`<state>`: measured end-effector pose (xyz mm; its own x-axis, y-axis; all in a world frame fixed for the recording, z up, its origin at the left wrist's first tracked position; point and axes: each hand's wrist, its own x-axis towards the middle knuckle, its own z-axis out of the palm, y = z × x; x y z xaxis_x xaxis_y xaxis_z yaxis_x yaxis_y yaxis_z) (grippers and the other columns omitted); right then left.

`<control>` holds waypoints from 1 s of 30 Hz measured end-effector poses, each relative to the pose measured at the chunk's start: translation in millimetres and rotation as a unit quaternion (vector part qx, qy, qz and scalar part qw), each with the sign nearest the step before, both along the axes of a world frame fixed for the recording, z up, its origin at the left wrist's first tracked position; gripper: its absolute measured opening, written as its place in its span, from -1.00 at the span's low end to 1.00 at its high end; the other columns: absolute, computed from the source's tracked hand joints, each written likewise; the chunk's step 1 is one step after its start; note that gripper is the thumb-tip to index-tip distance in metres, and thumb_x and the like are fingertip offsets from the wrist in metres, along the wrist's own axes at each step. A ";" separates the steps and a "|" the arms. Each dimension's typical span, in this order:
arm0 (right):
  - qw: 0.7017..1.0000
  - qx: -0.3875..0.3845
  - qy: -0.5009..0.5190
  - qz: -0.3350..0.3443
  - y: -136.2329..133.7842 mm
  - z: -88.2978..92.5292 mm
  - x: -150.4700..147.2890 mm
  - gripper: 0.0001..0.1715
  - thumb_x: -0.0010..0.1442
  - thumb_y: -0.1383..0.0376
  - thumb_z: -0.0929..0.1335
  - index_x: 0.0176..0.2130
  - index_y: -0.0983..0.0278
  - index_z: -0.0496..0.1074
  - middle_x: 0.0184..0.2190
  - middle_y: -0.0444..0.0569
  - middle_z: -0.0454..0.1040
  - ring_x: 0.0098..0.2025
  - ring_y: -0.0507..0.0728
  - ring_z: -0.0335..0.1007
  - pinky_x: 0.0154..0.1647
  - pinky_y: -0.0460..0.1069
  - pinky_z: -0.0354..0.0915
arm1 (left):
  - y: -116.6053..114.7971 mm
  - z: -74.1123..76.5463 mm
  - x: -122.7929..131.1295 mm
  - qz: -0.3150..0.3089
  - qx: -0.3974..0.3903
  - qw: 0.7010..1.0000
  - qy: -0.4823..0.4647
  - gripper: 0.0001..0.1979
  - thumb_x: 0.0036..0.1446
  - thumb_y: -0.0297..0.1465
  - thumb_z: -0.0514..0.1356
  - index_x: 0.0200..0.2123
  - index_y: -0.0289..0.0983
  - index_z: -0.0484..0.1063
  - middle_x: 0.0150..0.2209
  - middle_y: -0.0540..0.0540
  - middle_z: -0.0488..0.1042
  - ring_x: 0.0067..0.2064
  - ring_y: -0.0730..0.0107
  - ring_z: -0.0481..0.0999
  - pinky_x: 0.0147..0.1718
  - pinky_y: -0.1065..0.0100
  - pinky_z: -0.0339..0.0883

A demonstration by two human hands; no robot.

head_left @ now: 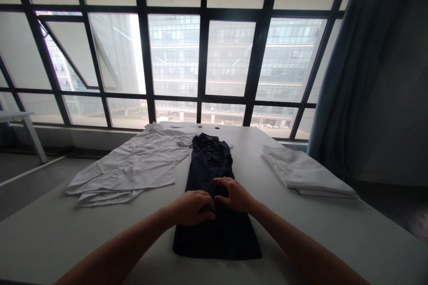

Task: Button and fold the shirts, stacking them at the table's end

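the dark shirt (209,164) lies folded into a narrow strip mid-worktop (334,231), collar away from the person. both hands rest palm down on its middle. the right hand (236,193) has its grip spread flat. the left hand (195,207) is curled, and whether it pinches cloth cannot be told. smoothing well here likely calls for flat, even pressure outward to the side folds, keeping the edges parallel and clear of the spread white shirt (133,164) beside it.

Both hands (214,202) flat on dark shirt (214,196)
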<state>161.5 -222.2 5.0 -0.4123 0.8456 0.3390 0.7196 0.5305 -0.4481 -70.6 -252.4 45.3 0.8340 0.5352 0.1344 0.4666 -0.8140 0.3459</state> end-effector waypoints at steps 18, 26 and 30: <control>0.982 -0.139 -0.096 0.081 13.3 -1.7 33.2 -0.02 0.13 -0.08 0.47 0.37 0.18 0.17 0.37 0.10 -0.01 0.39 0.37 -0.18 0.38 0.28 -0.18 | 13.5 -17.4 -5.0 -0.077 0.005 0.994 0.071 -0.33 0.12 0.01 0.24 0.28 0.03 0.25 0.38 -0.06 0.11 0.30 -0.16 0.15 0.20 -0.23 0.04; 0.992 0.006 0.046 -0.117 78.3 -13.9 60.5 -0.40 0.22 0.40 0.23 0.24 0.34 0.34 0.02 0.12 0.42 0.00 0.21 0.39 0.13 0.07 0.30 | 11.5 -12.2 -3.9 -0.104 -0.013 0.994 0.041 -0.32 0.09 0.08 0.22 0.24 -0.04 0.34 0.34 -0.14 0.20 0.21 -0.16 0.26 0.16 -0.18 0.10; 0.983 0.003 -0.026 -0.181 135.9 -3.0 79.1 -0.26 0.13 0.48 0.24 0.30 0.36 0.25 0.10 0.16 0.33 0.01 0.20 0.38 0.17 0.06 0.26 | 13.8 -14.6 -3.4 -0.101 -0.035 0.994 0.006 -0.30 0.03 0.10 0.26 0.20 -0.06 0.40 0.31 -0.14 0.27 0.18 -0.14 0.31 0.15 -0.09 0.15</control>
<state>240.6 -86.3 2.0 -0.1010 0.9384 0.3304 0.8834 0.2373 -0.4041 -74.0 -238.6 30.6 0.9267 0.3643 0.0920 0.3005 -0.8656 0.4004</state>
